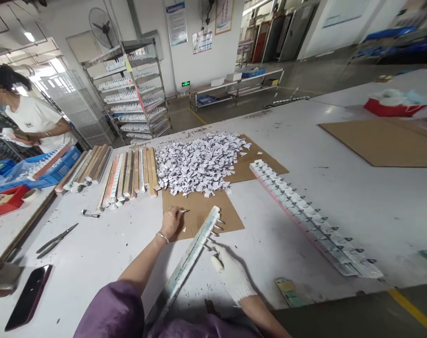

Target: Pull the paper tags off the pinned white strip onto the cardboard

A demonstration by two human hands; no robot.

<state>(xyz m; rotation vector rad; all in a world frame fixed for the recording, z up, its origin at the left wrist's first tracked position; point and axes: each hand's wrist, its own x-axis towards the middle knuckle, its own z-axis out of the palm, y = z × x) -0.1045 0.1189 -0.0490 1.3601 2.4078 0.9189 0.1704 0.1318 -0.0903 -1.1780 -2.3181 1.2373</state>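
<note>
My bare left hand (171,223), a bracelet at its wrist, pinches a small pale piece (183,211) with a dark tip above the brown cardboard (230,218). Slanting up from my lap is a long whitish bar (190,258), with several small metal clips (213,233) sticking out along its right side near the far end. Beside those clips is my right hand (230,274) in a white knitted glove, fingers curled in; what they hold, if anything, is hidden. Beyond the left hand lies a large heap of small white pieces (199,162), partly on cardboard.
To the right lies another bar (305,218) lined with clips. Wooden bars (128,173) stand in rows at left. Nearer are pliers (56,240), a phone (29,296) and a blue crate (54,169). A co-worker (37,117) is at the far left, by a loaded rack (135,94).
</note>
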